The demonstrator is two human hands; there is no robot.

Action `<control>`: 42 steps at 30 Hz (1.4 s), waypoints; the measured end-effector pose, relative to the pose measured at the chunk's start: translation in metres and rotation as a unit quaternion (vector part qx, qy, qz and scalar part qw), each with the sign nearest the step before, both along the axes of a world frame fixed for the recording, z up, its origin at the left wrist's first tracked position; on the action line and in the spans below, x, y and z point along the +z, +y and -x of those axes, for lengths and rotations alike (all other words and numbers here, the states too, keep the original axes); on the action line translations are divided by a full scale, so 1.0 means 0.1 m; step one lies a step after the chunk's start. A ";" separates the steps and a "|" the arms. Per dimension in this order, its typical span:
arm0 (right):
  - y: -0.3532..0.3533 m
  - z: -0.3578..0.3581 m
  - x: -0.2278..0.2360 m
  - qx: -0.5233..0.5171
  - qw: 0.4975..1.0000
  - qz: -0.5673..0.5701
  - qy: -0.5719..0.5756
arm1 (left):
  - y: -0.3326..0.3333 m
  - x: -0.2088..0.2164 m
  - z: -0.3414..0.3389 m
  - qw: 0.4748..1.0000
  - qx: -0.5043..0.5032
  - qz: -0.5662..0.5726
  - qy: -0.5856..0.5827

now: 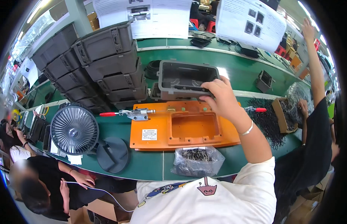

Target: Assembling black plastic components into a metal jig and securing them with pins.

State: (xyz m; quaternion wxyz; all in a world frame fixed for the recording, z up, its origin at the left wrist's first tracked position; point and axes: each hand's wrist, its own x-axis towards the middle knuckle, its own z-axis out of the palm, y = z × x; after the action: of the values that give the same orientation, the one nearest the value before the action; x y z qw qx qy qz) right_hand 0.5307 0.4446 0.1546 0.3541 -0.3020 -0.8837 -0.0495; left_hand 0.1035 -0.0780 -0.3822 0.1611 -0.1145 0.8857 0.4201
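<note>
My right hand (222,96) is closed on the near right corner of a grey plastic box (167,90), its fingers over the rim. The box faces me with its open top, showing a dark inside with fittings along the near wall. It sits just beyond an orange fixture (149,128) that has a rectangular recess. A toggle clamp (138,114) with a red handle is mounted on the fixture's left, and another red handle (260,110) shows past my wrist on the right. My left hand is out of view.
Tall stacks of grey boxes (110,71) stand at the left. Nearer are a round fan (74,130) and a plastic bag of small metal pins (197,158). Black parts (268,125) and a cardboard box (281,115) lie at the right. Co-workers sit on both sides.
</note>
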 end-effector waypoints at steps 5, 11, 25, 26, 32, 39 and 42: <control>-0.61 -0.47 0.02 -0.004 0.999 -0.010 0.043 | -0.38 0.01 -0.06 0.858 0.290 -0.299 -0.301; -0.95 -0.84 -0.04 0.088 0.989 0.000 0.122 | 0.39 1.37 -0.57 0.921 -0.240 -0.109 -0.288; -1.21 -0.31 -0.03 0.366 0.930 -0.019 0.018 | 3.24 4.80 -2.28 0.483 -0.512 -0.553 -0.446; -1.19 -0.31 -0.03 0.332 0.943 -0.013 0.015 | 3.28 4.82 -2.33 0.485 -0.506 -0.517 -0.491; -1.14 -0.40 -0.25 0.090 0.904 0.222 0.356 | 3.64 4.70 -2.55 0.559 -0.420 -0.629 -0.340; -1.20 -0.38 -0.43 0.083 0.918 0.258 0.289 | 3.99 4.45 -2.76 0.576 -0.420 -0.700 0.031; -0.88 -0.53 -0.31 0.099 0.935 0.219 0.262 | 4.02 4.39 -2.65 0.597 -0.516 -0.604 0.110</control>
State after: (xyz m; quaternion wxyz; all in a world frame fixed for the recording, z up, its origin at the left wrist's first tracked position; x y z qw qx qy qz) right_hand 0.5840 0.3566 0.1236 0.5015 -0.2850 -0.7739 0.2614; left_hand 0.3686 0.3243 0.0564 0.2844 0.5320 0.3521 0.7156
